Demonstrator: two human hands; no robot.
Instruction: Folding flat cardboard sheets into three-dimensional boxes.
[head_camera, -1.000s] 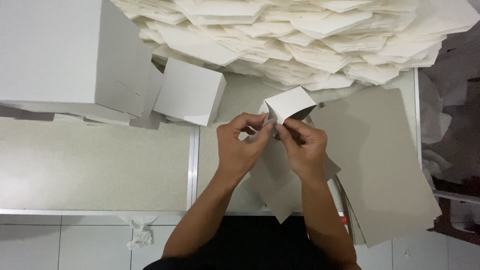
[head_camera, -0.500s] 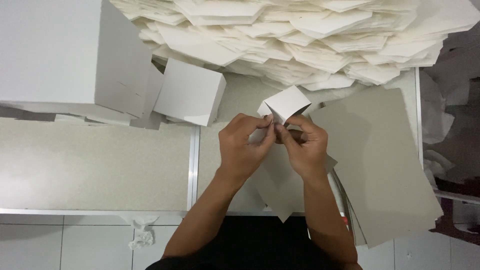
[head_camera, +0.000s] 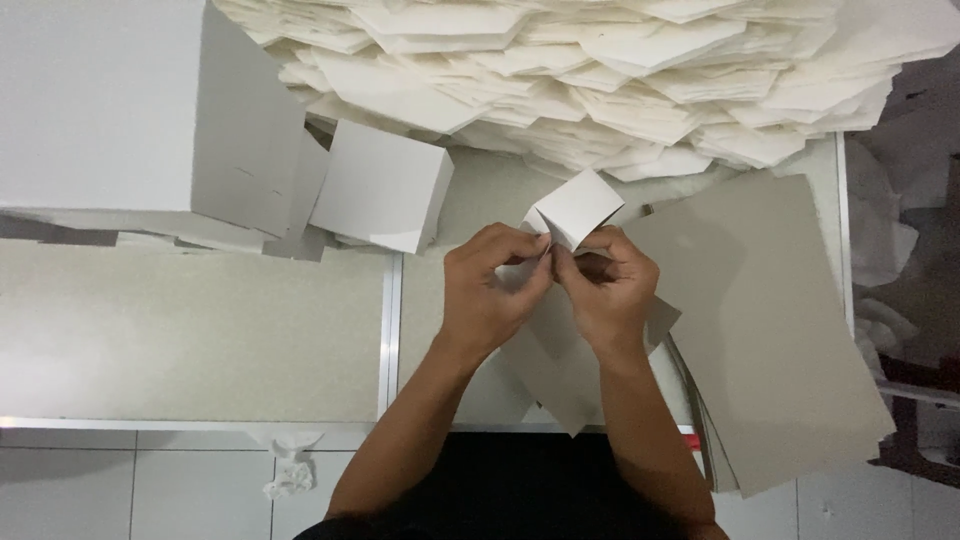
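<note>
Both hands meet over the middle of the table on a small white folded paper piece (head_camera: 575, 207). My left hand (head_camera: 490, 287) pinches its lower left corner with thumb and fingers. My right hand (head_camera: 608, 288) grips its lower right part, fingers curled in. The piece stands up above the fingers, its folds partly hidden by them. Under my hands lies a grey cardboard sheet (head_camera: 555, 365) that reaches the table's front edge.
A heap of white folded paper pieces (head_camera: 600, 80) fills the back. A big white box (head_camera: 130, 110) stands at the left, a smaller white box (head_camera: 380, 185) beside it. A stack of grey cardboard sheets (head_camera: 770, 320) lies at the right. A metal strip (head_camera: 390, 340) divides the table.
The fingers have shifted slightly on the folded piece, which has tipped a little. The arms and everything else stay where they were.
</note>
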